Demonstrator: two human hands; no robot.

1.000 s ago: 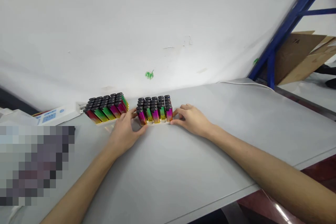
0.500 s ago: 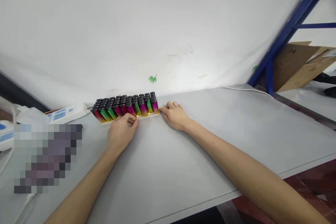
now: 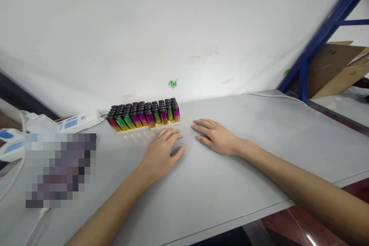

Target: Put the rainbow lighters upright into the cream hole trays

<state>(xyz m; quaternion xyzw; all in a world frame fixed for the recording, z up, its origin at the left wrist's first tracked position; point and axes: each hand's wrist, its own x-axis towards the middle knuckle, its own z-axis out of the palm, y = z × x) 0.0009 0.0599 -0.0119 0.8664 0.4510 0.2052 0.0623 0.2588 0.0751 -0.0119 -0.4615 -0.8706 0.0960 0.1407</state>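
Several rows of black-topped lighters (image 3: 138, 118) stand upright near the wall, their shiny bodies red, green, magenta and yellow. Low white trays (image 3: 154, 127) hold them at the base. Just in front of the trays, my left hand (image 3: 161, 154) rests low over the table with its fingers apart and nothing in it. To the right of the lighters, my right hand (image 3: 217, 136) lies palm down, fingers stretched toward them, also holding nothing. A gap separates the right hand from the lighters.
The grey table (image 3: 207, 192) meets a white wall (image 3: 144, 27). White power strips (image 3: 82, 120) and a pixelated dark object (image 3: 63, 169) with a white cable lie to the left. A blue metal frame (image 3: 317, 42) and cardboard boxes (image 3: 334, 69) are at the right.
Both hands have let go of the lighter trays. My left hand has moved right and nearer, its pinch opened; my right hand has drawn back to the right with its fingers spread.
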